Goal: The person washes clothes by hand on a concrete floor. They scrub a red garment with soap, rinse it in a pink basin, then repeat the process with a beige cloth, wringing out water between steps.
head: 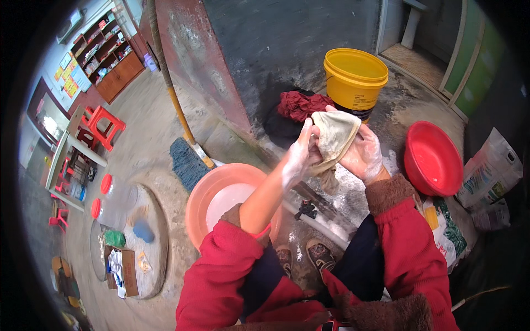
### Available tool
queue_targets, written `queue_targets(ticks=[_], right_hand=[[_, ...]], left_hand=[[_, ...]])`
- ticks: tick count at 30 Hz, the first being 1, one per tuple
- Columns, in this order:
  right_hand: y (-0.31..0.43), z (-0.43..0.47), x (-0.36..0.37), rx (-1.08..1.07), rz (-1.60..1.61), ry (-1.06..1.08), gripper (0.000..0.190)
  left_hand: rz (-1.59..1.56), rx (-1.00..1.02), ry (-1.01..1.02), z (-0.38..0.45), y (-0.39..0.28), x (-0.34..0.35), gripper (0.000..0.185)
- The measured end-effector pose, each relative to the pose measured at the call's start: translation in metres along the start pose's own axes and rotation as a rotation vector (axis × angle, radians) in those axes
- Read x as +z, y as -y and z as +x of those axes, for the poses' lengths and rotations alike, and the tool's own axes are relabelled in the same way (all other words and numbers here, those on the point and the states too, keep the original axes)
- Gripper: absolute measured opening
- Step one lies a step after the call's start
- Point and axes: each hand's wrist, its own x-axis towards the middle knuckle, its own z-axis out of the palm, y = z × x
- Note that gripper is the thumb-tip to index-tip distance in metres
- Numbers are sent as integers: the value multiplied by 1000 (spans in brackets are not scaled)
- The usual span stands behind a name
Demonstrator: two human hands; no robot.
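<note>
A pale, damp-looking cloth (336, 134) with a stitched edge is held up in front of me, between both hands. My left hand (301, 155), streaked with lather, pinches its left side with thumb and fingers. Behind the cloth's right side lies my right hand (366, 153), palm turned up and soapy, supporting it. A limp fold hangs below the hands. Under them, white suds (352, 186) cover part of the wet floor. An orange plastic basin (196, 207) with whitish liquid stands beneath my left forearm.
A yellow bucket (352, 93) stands near the wall beside dark red fabric (300, 105). To the right are a red basin (432, 159) and a plastic detergent bag (490, 169). A blue mop (186, 161) leans at left. A pipe (319, 227) crosses the floor near my feet.
</note>
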Motion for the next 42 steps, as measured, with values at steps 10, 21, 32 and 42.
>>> queue_targets(ticks=[10, 21, 32, 42], right_hand=[[-31, 3, 10, -37, -772, -310, 50], [-60, 27, -1, -170, -293, -333, 37], [-54, 29, 29, -548, -646, -683, 29], [-47, 23, 23, -716, -1108, -702, 34]], left_hand=[[273, 462, -290, 1, 1, -21, 29], [-30, 520, -295, 5, 1, -14, 27], [-138, 464, -363, -11, -20, -1, 28], [-20, 615, -449, -10, -21, -7, 32]])
